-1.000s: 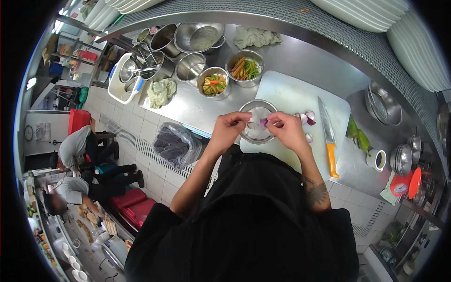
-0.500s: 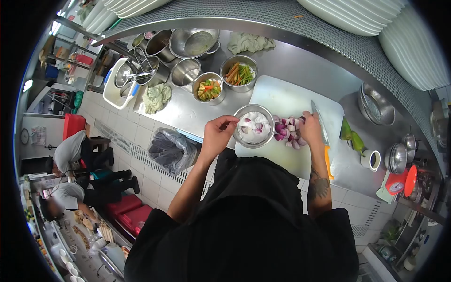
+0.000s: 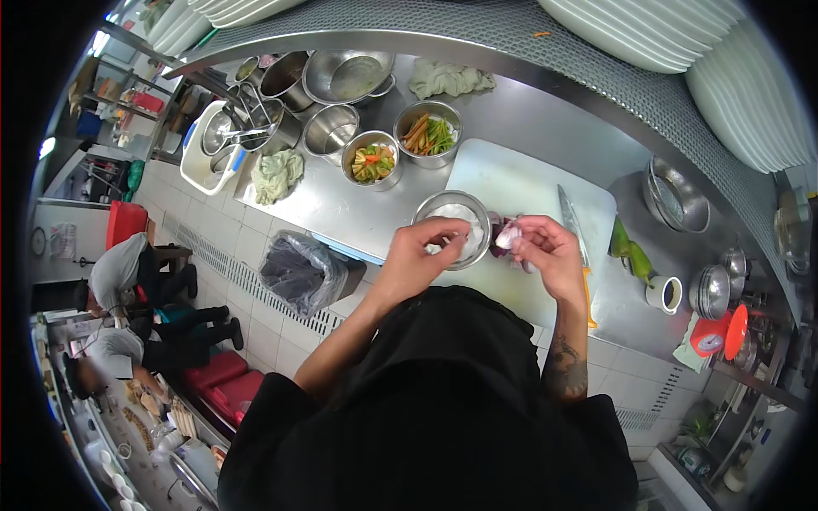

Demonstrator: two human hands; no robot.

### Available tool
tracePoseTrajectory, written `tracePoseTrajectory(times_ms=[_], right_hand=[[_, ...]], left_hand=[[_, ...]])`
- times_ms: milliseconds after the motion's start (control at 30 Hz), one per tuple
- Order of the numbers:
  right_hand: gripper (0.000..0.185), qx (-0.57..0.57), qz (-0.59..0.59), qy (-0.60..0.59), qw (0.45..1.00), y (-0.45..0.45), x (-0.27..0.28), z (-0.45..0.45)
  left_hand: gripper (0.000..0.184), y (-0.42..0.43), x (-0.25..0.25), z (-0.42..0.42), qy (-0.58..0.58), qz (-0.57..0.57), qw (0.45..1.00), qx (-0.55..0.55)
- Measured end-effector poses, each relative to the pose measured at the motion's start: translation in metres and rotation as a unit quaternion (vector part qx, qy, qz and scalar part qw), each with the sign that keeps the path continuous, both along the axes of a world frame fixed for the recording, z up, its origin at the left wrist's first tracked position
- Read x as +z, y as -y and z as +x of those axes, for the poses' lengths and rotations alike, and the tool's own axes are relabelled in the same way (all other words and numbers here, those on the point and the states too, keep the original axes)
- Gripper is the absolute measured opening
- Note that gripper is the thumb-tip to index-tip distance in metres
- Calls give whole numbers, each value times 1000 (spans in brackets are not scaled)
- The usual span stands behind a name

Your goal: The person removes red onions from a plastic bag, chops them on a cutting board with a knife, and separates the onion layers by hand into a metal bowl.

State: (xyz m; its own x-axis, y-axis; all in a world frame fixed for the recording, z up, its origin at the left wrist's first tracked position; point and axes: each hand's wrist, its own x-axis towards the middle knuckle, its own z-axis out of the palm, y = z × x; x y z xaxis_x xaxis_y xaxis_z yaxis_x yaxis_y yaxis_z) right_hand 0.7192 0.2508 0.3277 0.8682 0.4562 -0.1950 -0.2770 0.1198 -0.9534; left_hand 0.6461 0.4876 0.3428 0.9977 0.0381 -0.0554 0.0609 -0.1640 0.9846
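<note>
My left hand (image 3: pixel 429 253) is over the near left side of a steel bowl (image 3: pixel 423 209) with white contents, its fingers pinched together; what they hold is hidden. Right of the bowl, my right hand (image 3: pixel 550 253) grips a piece of red onion (image 3: pixel 509 236) between thumb and fingers. More cut onion lies under and beside it on the white cutting board (image 3: pixel 511 170), partly covered by my hand. A knife (image 3: pixel 568 214) with an orange handle lies along the board's right side, its handle partly hidden by my right forearm.
Steel pots of cut vegetables (image 3: pixel 372 162) stand behind the bowl to the left. Green peppers (image 3: pixel 630 249) and a white cup (image 3: pixel 664 294) sit right of the board. A lined bin (image 3: pixel 307 268) stands below the counter's left edge. Two people are at the far left.
My right hand has come from the onion pile toward the bowl with an onion piece. My left hand has moved from the bowl's left rim to over its contents. The view has shifted slightly.
</note>
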Motion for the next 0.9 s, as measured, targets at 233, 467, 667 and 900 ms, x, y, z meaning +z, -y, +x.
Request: tracePoseTrajectory(times_ms=[233,467,667,900], right_hand=[[27,63,50,51,995,-36,19,-9],[26,63,63,10,996,-39,4,-6],[27,59,-117,192,973,-55,13,-10],[25,129,19,147,980,-56,18,-3]], left_hand=[[27,3,7,2,-59,-131,989,-47],[23,-6,2,-5,-43,-214,975,29],[19,-17,-1,-8,-31,-117,991,62],[17,-18,13,-14,-66,-145,987,-11]])
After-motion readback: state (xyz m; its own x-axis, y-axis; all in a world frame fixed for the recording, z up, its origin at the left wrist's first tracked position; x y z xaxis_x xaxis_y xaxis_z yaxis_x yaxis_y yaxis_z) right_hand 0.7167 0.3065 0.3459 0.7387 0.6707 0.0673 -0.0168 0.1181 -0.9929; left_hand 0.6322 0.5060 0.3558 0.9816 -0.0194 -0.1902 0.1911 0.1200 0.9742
